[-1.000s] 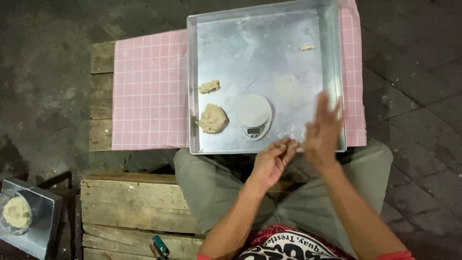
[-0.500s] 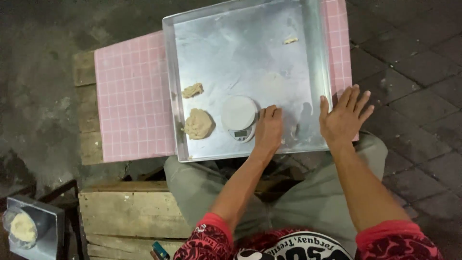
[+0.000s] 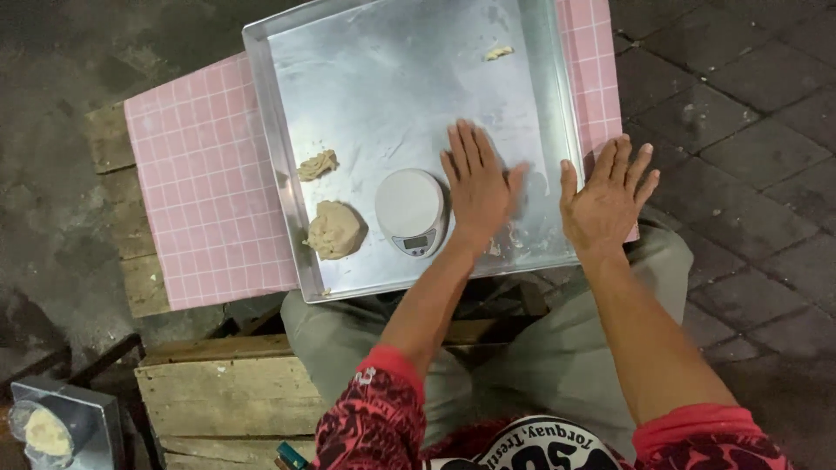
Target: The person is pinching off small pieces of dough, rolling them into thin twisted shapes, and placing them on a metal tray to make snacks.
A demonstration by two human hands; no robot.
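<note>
Moved up since half a second ago: left hand point(image 3: 479, 187), from the near edge of the large rectangular silver metal tray point(image 3: 263, 130) onto its floor. Now lying palm down, fingers straight and close together, thumb out to the right. Touching or all but touching the round white digital kitchen scale point(image 3: 411, 209) on its left side. Cannot tell if anything sits under the palm.

Right hand point(image 3: 607, 196) hardly shifted, flat with fingers spread, over the tray's right rim and the edge of the pink checked cloth point(image 3: 200, 174). Holding nothing visible.

Larger beige dough lump point(image 3: 335, 231) on the tray floor just left of the scale, apart from both hands. Smaller ragged dough scrap point(image 3: 318, 164) just beyond it, tiny scrap point(image 3: 498, 53) far up the tray. Tray on the cloth, cloth on a weathered wooden counter point(image 3: 109, 144). Wooden crate point(image 3: 226, 400) near the knees, small metal box point(image 3: 61, 422) with pale dough at lower left.

Step in hand, as a judgement: pressing or wiping the bare tray floor with the left palm, steadying the tray edge with the right. Any further move near here calls for keeping clear of the scale, close enough to be nudged, and a reach across it to get at the dough lump.
</note>
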